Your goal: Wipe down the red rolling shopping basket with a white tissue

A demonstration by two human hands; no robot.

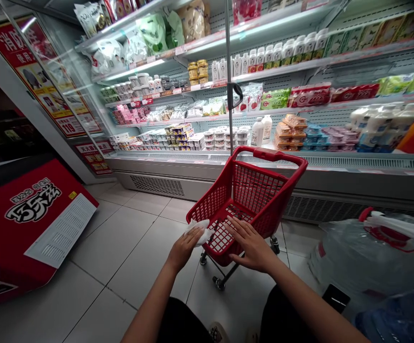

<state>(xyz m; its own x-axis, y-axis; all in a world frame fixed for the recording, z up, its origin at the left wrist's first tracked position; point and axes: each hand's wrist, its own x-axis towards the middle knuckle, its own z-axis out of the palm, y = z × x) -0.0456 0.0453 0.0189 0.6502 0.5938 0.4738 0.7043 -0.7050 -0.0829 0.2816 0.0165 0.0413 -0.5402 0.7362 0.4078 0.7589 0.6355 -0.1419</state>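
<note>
The left hand (185, 245) pinches a crumpled white cloth (200, 232) at the rim of a red plastic-mesh shopping cart (252, 188), standing on pale floor tiles (128, 243); the right hand (249, 242) is spread at its near edge. Uneven pushing could roll its castor wheels (219, 284); loose cloth could snag in the mesh.

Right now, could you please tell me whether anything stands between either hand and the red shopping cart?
Nothing visible stands between the right hand and the red shopping cart. At the left hand, only the white cloth it holds does, by the cart's near left rim.
</note>
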